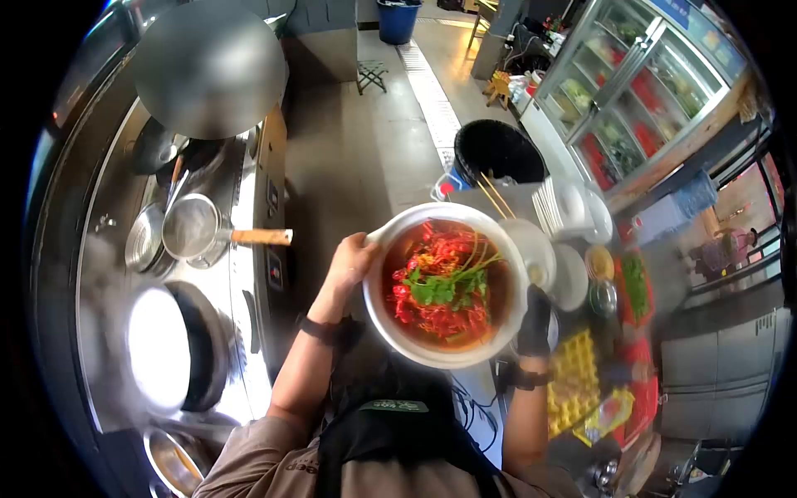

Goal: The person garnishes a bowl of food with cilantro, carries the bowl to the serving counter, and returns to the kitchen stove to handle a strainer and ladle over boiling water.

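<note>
A large white bowl [378, 319] is held up in front of my body between both hands. Inside it lie red chillies or similar red pieces in reddish broth, topped with green herb leaves [448, 286]. My left hand [353, 264] is bare and closed on the bowl's left rim, with a dark band on the wrist. On the opposite side, my right hand [535, 324], in a black glove, grips the rim; its fingers are partly hidden by the bowl.
To the left runs a stove counter with a wood-handled strainer [193, 228] and a wok [199, 349]. On the right are stacked plates [569, 207], yellow egg trays [574, 373] and a red basket [638, 286]. A black bin [498, 153] stands ahead, near a glass-door fridge [635, 91].
</note>
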A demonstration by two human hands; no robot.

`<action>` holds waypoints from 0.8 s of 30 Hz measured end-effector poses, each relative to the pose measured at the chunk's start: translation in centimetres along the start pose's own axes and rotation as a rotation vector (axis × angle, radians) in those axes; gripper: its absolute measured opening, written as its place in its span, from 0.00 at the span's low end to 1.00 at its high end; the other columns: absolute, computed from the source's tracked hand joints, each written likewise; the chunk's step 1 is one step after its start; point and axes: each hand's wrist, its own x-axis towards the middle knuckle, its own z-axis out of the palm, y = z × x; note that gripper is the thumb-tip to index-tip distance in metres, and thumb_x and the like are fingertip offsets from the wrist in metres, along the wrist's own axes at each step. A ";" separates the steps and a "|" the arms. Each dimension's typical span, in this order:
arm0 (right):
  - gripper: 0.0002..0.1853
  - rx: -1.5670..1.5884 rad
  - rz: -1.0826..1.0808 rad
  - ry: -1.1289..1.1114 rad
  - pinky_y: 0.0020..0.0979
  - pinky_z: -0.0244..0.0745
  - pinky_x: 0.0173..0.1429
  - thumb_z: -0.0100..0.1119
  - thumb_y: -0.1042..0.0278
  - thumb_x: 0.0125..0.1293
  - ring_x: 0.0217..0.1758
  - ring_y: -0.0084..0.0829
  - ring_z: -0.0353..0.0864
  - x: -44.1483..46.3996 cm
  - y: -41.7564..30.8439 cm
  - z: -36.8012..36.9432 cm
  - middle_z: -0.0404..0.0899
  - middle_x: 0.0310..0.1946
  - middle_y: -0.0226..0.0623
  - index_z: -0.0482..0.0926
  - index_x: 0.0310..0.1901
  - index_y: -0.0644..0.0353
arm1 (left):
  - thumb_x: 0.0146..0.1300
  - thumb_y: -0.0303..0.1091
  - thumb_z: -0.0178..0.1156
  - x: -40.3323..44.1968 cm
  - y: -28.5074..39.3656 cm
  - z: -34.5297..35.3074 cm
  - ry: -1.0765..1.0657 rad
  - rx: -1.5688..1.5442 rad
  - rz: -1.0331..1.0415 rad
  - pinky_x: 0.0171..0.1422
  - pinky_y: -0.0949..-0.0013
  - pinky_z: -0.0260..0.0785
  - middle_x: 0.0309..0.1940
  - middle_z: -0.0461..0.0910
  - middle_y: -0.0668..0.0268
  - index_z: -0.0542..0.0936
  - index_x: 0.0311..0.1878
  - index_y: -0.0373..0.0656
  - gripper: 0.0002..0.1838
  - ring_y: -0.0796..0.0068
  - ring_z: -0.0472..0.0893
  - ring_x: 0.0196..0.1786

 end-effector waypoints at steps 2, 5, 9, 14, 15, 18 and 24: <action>0.16 0.081 0.056 -0.041 0.33 0.69 0.55 0.48 0.62 0.71 0.46 0.32 0.74 5.9 -1.7 6.3 0.78 0.44 0.43 0.77 0.46 0.69 | 0.55 0.38 0.58 5.8 0.4 -2.5 0.020 -0.043 -0.028 0.34 0.66 0.70 0.24 0.79 0.57 0.76 0.31 0.29 0.16 0.73 0.78 0.29; 0.16 0.091 0.083 -0.083 0.34 0.71 0.47 0.50 0.59 0.70 0.40 0.29 0.74 16.2 -2.5 15.5 0.78 0.37 0.37 0.77 0.41 0.68 | 0.56 0.35 0.57 14.6 2.8 -5.6 0.095 -0.099 -0.093 0.31 0.71 0.68 0.24 0.78 0.65 0.77 0.33 0.32 0.13 0.79 0.75 0.28; 0.14 0.213 0.149 -0.128 0.31 0.71 0.43 0.51 0.61 0.69 0.35 0.26 0.73 28.7 -5.9 27.0 0.78 0.32 0.34 0.77 0.38 0.66 | 0.58 0.31 0.56 27.2 3.5 -9.1 0.155 -0.244 -0.105 0.31 0.75 0.65 0.25 0.76 0.68 0.77 0.34 0.33 0.09 0.82 0.73 0.28; 0.13 0.068 -0.006 -0.172 0.30 0.70 0.46 0.48 0.63 0.71 0.40 0.25 0.71 44.9 -4.6 39.5 0.76 0.35 0.32 0.77 0.38 0.65 | 0.59 0.32 0.57 43.7 6.5 -12.7 0.212 -0.322 -0.140 0.30 0.75 0.65 0.26 0.76 0.70 0.77 0.35 0.33 0.10 0.82 0.72 0.28; 0.14 0.024 -0.058 -0.120 0.31 0.70 0.43 0.49 0.62 0.71 0.36 0.24 0.71 48.3 -4.6 42.2 0.77 0.32 0.32 0.77 0.35 0.65 | 0.59 0.32 0.57 47.8 6.9 -13.0 0.232 -0.337 -0.117 0.30 0.75 0.64 0.26 0.75 0.70 0.77 0.35 0.34 0.09 0.82 0.72 0.28; 0.15 -0.105 -0.100 -0.167 0.36 0.70 0.45 0.44 0.63 0.73 0.40 0.31 0.73 55.8 -3.9 46.8 0.78 0.36 0.36 0.76 0.38 0.66 | 0.63 0.33 0.55 59.0 5.4 -15.4 0.191 -0.252 -0.045 0.26 0.75 0.61 0.25 0.74 0.72 0.77 0.36 0.35 0.09 0.83 0.70 0.26; 0.16 -0.390 -0.132 -0.138 0.37 0.70 0.50 0.42 0.63 0.73 0.47 0.35 0.75 77.6 -2.3 60.3 0.78 0.43 0.40 0.76 0.43 0.67 | 0.62 0.32 0.54 92.6 4.5 -18.3 -0.160 -0.190 0.155 0.32 0.73 0.69 0.29 0.77 0.65 0.74 0.40 0.34 0.10 0.75 0.77 0.30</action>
